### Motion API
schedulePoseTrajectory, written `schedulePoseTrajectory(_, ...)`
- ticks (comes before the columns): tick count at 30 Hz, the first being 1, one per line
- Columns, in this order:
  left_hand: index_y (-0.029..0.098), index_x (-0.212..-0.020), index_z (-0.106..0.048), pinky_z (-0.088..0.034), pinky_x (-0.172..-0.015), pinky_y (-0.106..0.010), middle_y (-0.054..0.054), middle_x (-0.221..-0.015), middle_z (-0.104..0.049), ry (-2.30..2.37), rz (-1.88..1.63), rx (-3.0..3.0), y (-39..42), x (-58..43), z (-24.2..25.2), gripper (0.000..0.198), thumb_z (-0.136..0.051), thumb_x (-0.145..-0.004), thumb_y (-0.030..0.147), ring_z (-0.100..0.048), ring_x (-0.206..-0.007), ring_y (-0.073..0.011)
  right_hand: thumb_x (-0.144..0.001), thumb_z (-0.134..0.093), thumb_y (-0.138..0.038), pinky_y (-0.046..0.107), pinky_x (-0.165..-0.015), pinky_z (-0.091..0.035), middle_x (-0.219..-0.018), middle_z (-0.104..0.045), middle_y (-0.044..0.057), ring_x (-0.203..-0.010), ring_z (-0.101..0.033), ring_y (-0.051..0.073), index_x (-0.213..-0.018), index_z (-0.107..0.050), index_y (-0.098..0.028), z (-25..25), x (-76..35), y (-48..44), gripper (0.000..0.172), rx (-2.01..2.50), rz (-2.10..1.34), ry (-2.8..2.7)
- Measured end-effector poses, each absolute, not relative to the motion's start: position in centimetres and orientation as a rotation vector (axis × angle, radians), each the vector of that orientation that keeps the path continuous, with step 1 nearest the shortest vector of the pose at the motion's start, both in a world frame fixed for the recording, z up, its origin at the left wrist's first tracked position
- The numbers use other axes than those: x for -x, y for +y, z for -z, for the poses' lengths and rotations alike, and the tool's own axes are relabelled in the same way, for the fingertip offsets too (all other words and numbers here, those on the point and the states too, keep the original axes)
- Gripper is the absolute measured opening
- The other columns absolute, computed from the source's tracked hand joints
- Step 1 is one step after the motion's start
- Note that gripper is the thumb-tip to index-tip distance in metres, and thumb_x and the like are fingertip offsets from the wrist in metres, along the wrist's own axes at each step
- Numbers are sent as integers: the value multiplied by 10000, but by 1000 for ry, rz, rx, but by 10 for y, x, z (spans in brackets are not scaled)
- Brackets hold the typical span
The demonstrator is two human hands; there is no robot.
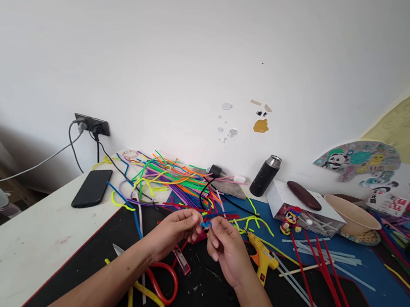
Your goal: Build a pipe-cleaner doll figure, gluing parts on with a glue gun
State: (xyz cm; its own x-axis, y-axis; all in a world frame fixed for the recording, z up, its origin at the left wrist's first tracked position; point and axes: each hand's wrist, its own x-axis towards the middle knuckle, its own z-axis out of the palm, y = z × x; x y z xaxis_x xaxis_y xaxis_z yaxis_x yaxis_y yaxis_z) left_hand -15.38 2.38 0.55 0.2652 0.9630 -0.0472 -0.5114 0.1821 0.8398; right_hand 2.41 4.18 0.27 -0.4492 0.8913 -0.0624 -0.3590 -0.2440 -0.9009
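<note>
My left hand and my right hand meet over the black mat, each pinching a short bent piece of blue pipe cleaner between thumb and fingertips. Something dark and pink shows just below the blue piece, too small to make out. Under my left wrist lie scissors with one red and one yellow handle, blades partly hidden by the forearm. A small red-ended case rests on the mat between my hands. Right of my right hand lies a yellow glue gun.
Many coloured pipe cleaners are heaped at the back. A phone lies at left on the white table. A black thermos stands by a white box and a small figurine. Red pipe cleaners and glue sticks lie right.
</note>
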Motion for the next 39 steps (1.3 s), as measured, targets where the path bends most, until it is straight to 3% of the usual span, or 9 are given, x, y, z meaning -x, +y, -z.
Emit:
schedulePoseTrajectory(17,152,-758,-634,-357,-612,-250,-16,-688,-618,706,-1215,-796,26,157,-9,380,-873,-770,447,-525,-605,-115,-891,-747,-572,212,-405,-232,-582,-499,-67,-398,-381,49,-910,-635,-170,-2,-26,43,417,746,-1808,-1054)
schedulePoseTrajectory(23,157,-744,-610,-349,-601,-242,-14,-681,-606,663,-1243,-762,27,160,-7,379,-876,-772,425,-516,-602,-116,-845,-805,-545,208,-400,-220,-567,-489,-76,-389,-366,41,-840,-613,-174,-4,-24,41,418,753,-1816,-1070)
schedulePoseTrajectory(39,150,-751,-616,-339,-601,-250,-9,-676,-594,666,-1223,-771,25,156,-7,377,-880,-768,419,-506,-595,-114,-833,-827,-501,211,-400,-212,-558,-492,-83,-378,-361,36,-894,-653,-170,-4,-23,41,379,754,-1821,-1087)
